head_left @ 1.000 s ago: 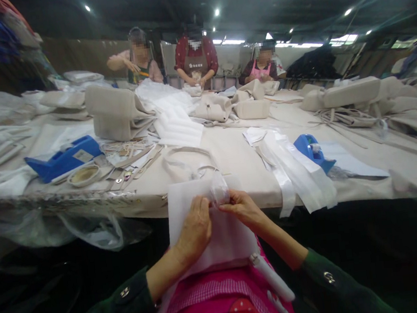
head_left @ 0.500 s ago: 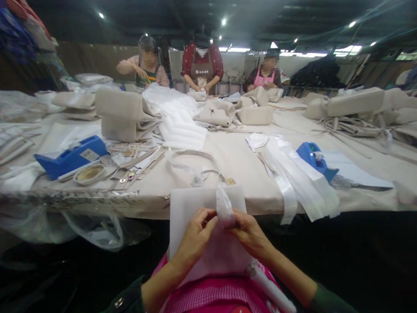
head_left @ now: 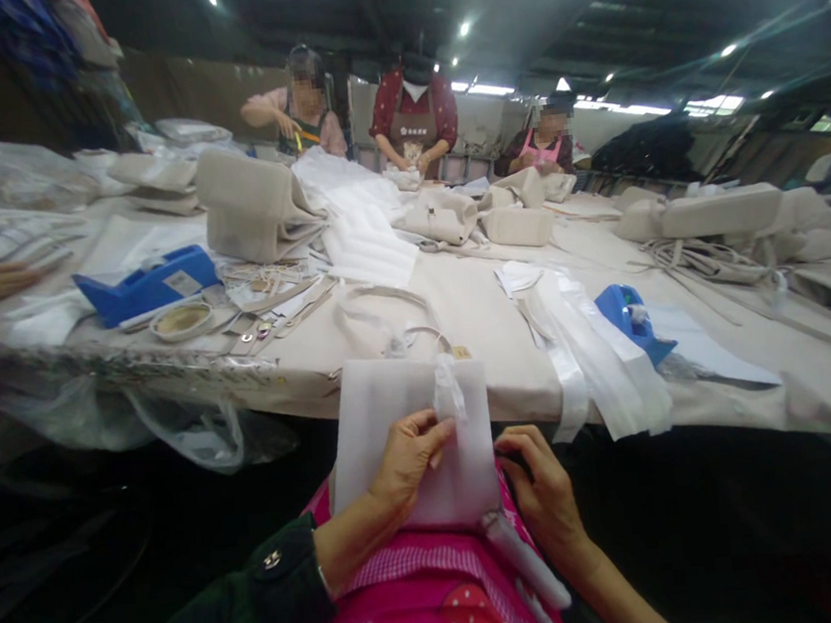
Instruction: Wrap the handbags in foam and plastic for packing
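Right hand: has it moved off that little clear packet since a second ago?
Yes. The right hand has dropped down and right, away from the clear packet, which the left hand presses against the white pouch; judged against the table edge.

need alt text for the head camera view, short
The person's left hand presses a white fabric pouch on their lap, the right hand at its edge. Ahead, a long table holds beige bags, straps and blue tape dispensers; three workers stand beyond.

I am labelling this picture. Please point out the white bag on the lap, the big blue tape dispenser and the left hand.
white bag (head_left: 385, 405): head view, upper left of its front.
blue tape dispenser (head_left: 147, 287): head view, middle of its body.
left hand (head_left: 406, 458): head view, back of hand.
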The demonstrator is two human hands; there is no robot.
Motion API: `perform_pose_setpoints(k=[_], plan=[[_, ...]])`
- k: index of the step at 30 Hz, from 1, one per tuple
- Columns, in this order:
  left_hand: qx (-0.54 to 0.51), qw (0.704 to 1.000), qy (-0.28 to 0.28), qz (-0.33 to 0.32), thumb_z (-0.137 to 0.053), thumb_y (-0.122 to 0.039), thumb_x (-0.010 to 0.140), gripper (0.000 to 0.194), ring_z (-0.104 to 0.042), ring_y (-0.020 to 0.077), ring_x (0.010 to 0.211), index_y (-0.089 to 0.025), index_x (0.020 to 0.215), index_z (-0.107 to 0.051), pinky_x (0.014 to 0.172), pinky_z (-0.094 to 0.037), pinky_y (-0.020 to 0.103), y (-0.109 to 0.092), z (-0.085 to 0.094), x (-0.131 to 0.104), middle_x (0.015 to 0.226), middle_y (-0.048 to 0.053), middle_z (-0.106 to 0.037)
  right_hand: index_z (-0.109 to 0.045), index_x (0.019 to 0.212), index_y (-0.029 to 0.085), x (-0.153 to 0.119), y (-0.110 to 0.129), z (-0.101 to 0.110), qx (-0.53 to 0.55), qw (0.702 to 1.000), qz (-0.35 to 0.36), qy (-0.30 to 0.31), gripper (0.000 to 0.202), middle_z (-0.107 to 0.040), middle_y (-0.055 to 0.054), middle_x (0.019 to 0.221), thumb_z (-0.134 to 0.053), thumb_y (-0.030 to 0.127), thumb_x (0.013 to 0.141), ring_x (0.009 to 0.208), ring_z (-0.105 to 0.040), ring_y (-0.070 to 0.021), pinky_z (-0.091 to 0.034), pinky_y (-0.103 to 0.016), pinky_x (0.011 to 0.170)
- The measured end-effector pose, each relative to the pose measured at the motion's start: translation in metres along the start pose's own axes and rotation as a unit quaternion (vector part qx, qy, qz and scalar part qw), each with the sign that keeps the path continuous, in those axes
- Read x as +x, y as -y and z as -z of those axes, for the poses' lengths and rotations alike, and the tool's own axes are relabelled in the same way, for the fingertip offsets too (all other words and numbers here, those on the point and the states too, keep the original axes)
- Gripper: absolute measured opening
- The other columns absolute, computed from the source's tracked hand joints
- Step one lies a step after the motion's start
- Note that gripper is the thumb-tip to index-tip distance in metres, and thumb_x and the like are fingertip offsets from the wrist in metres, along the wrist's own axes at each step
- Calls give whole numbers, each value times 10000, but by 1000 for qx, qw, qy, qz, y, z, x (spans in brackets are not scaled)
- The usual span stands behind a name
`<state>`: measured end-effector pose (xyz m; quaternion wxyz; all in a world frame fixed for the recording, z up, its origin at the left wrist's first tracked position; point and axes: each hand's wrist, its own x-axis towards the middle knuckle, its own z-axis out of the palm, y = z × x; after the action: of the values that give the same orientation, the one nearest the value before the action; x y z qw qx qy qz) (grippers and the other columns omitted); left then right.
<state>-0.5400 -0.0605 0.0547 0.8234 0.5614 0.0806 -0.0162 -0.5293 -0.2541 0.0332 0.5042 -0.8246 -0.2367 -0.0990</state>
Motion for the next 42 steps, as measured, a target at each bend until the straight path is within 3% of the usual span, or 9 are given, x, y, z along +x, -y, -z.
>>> perform_pose_setpoints(k=[5, 12, 15, 18, 23, 27, 31, 35, 42], plan=[[-20, 999, 38, 24, -717, -494, 757, 416, -583, 93, 408, -127, 941, -645, 387, -334, 190, 8, 0, 1, 986, 109, -719, -526, 860, 238, -53, -16, 18, 29, 977, -194, 90, 118, -579, 0, 750, -502, 345, 901, 702, -577, -191, -456, -301, 669], [-74, 996, 42, 35, -755, -495, 736, 482, -730, 208, 682, -157, 1037, -589, 617, -521, 249, 20, -7, 6, 1128, 129, -691, -573, 1182, 293, -62, -1, 27, 243, 912, -228, 239, 354, -650, -37, 911, -598, 431, 856, 761, -620, -210, -491, -316, 666], [-91, 995, 37, 33, -780, -501, 700, 526, -722, 209, 653, -155, 1042, -578, 616, -529, 269, 21, -11, 7, 1099, 124, -697, -517, 1344, 287, -60, -6, 20, 130, 965, -127, 191, 530, -660, -62, 984, -641, 362, 834, 851, -636, -243, -519, -376, 785], [-93, 994, 43, 32, -774, -499, 702, 510, -726, 217, 674, -155, 1024, -578, 603, -523, 261, 22, -13, 6, 1089, 119, -694, -581, 1292, 263, -59, -15, 8, -61, 993, 1, 105, 445, -642, -84, 1024, -622, 297, 850, 927, -611, -266, -515, -394, 815], [-92, 994, 58, 33, -741, -499, 732, 481, -731, 220, 694, -170, 1031, -558, 594, -525, 262, 22, -14, 4, 1139, 119, -670, -676, 1081, 243, -54, -13, -6, -233, 953, 178, 71, 228, -648, -117, 1034, -542, 190, 904, 919, -582, -271, -467, -406, 769], [-87, 993, 68, 36, -717, -542, 738, 515, -727, 214, 683, -184, 1060, -532, 596, -520, 267, 23, -13, 5, 1082, 102, -674, -659, 1064, 261, -44, -4, -6, -233, 921, 277, 142, 273, -712, -72, 1108, -495, 101, 915, 1126, -591, -267, -378, -433, 931], [-90, 994, 63, 25, -707, -567, 738, 537, -719, 211, 680, -177, 1054, -517, 608, -490, 257, 24, -11, 6, 909, 68, -681, -658, 944, 253, -29, 9, -6, -126, 959, 191, 166, 241, -723, -31, 846, -436, 160, 949, 874, -677, -210, -403, -389, 852], [-102, 994, 50, 1, -696, -543, 756, 471, -685, 189, 692, -181, 999, -516, 653, -478, 268, 17, -8, 0, 828, 28, -654, -686, 914, 246, -19, 32, -16, -39, 992, 43, 110, 263, -656, -59, 808, -457, 368, 957, 762, -620, -212, -463, -349, 746], [-77, 995, 38, -54, -690, -367, 795, 265, -560, 152, 741, -165, 930, -585, 638, -429, 238, 18, 2, -12, 817, 10, -594, -681, 1050, 215, -13, 50, -40, 42, 980, -191, 43, 387, -652, -51, 883, -594, 539, 856, 802, -622, -220, -485, -283, 679]])
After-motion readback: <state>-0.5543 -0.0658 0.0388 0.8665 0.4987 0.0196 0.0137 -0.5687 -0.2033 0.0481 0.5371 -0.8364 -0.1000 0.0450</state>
